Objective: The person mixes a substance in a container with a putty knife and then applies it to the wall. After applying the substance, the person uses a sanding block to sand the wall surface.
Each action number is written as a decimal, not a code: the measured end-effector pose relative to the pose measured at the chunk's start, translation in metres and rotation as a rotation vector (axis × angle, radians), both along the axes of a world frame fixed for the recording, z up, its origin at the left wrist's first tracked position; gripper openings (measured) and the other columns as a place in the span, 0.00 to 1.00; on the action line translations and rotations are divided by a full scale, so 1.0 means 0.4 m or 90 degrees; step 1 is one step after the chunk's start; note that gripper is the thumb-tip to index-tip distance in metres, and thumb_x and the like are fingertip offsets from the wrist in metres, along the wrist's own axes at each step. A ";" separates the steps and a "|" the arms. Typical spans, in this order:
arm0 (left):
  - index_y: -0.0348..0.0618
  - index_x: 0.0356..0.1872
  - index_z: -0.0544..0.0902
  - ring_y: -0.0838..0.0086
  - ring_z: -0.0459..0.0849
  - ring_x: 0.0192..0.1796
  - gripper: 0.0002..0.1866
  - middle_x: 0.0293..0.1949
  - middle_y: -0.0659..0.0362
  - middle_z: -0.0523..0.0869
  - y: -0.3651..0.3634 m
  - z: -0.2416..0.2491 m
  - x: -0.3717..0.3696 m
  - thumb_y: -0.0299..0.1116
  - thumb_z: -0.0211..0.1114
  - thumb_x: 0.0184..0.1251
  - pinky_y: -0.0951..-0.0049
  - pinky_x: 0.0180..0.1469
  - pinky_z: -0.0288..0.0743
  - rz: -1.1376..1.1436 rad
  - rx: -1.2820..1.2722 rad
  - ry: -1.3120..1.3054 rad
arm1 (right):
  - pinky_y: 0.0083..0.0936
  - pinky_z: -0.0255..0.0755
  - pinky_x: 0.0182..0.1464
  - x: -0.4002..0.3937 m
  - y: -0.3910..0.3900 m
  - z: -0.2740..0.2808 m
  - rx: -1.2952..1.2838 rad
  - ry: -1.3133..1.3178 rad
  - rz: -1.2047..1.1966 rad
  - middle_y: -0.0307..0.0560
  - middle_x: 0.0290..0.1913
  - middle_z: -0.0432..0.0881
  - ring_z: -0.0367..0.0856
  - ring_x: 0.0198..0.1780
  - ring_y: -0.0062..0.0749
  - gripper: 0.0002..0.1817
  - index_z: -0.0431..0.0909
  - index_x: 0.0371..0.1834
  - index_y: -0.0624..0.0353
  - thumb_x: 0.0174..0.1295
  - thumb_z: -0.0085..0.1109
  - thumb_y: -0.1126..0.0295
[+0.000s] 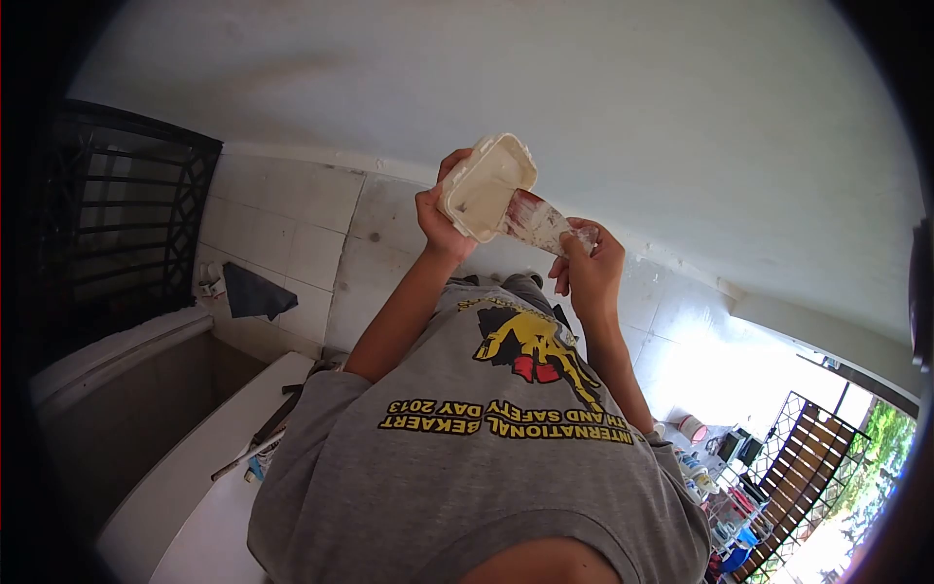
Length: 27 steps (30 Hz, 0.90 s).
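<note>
My left hand [446, 226] is closed around the side of a cream-coloured rectangular tub [470, 202], tilted so its inside faces me. Pale paste coats the inside of the tub. In my right hand [595, 268] is a putty knife [537, 220], gripped at its handle end between thumb and fingers. Its wide blade is smeared with whitish paste and reddish-brown marks. The blade's tip overlaps the right-hand rim of the tub. Both hands are held up in front of my grey printed T-shirt [438, 467].
A pale wall [623, 88] rises close in front. Dark metal grilles [136, 209] stand at left, near a dark cloth [255, 292] on the tiles. White boards [219, 457] lie lower left. Assorted household items [725, 506] and a slatted gate [803, 477] are at lower right.
</note>
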State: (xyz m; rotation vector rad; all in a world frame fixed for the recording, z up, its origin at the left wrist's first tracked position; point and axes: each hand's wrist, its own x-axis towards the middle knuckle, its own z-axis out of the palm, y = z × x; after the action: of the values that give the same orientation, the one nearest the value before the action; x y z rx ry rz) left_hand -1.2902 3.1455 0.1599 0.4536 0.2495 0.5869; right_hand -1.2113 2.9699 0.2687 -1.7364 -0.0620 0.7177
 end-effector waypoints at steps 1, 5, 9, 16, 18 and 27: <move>0.51 0.68 0.71 0.56 0.75 0.69 0.37 0.67 0.52 0.75 0.003 -0.005 -0.005 0.56 0.46 0.58 0.51 0.68 0.74 -0.005 -0.018 -0.005 | 0.19 0.62 0.12 -0.001 0.005 0.013 -0.002 -0.008 -0.002 0.50 0.19 0.78 0.72 0.11 0.24 0.13 0.76 0.51 0.73 0.68 0.56 0.74; 0.51 0.69 0.71 0.55 0.74 0.70 0.38 0.68 0.53 0.75 0.022 -0.031 -0.029 0.60 0.44 0.60 0.49 0.68 0.75 -0.030 -0.077 -0.051 | 0.18 0.62 0.12 -0.003 0.005 0.059 0.027 -0.043 0.006 0.49 0.19 0.79 0.72 0.11 0.23 0.14 0.76 0.52 0.73 0.68 0.56 0.74; 0.51 0.72 0.70 0.54 0.74 0.71 0.39 0.70 0.52 0.74 0.028 -0.034 -0.051 0.60 0.41 0.63 0.47 0.68 0.75 -0.074 -0.126 -0.081 | 0.17 0.62 0.13 0.009 0.002 0.057 0.094 -0.092 0.021 0.47 0.21 0.79 0.74 0.15 0.21 0.13 0.76 0.53 0.72 0.69 0.57 0.74; 0.49 0.68 0.75 0.54 0.78 0.68 0.36 0.68 0.51 0.77 0.023 -0.010 -0.037 0.58 0.47 0.62 0.49 0.66 0.77 -0.088 -0.179 -0.045 | 0.23 0.72 0.25 0.107 0.004 0.091 -0.050 -0.446 0.355 0.44 0.24 0.83 0.79 0.22 0.26 0.11 0.80 0.56 0.55 0.72 0.60 0.72; 0.49 0.68 0.75 0.54 0.78 0.68 0.36 0.68 0.51 0.77 0.035 -0.008 -0.036 0.58 0.47 0.62 0.48 0.66 0.77 -0.111 -0.180 -0.044 | 0.27 0.75 0.28 0.131 0.005 0.094 -0.101 -0.564 0.435 0.47 0.27 0.84 0.82 0.24 0.33 0.12 0.81 0.55 0.55 0.70 0.61 0.73; 0.45 0.67 0.74 0.54 0.80 0.65 0.36 0.64 0.50 0.79 0.049 -0.021 -0.046 0.56 0.49 0.63 0.49 0.64 0.79 -0.224 -0.178 -0.076 | 0.35 0.78 0.34 0.124 0.006 0.103 -0.055 -0.589 0.611 0.50 0.35 0.89 0.87 0.31 0.45 0.13 0.80 0.55 0.53 0.68 0.61 0.74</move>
State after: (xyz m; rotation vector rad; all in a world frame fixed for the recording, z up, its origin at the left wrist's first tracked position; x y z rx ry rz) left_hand -1.3088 3.1651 0.1515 0.1840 0.1301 0.2275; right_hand -1.1618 2.9722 0.3098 -1.9511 -1.5884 0.4957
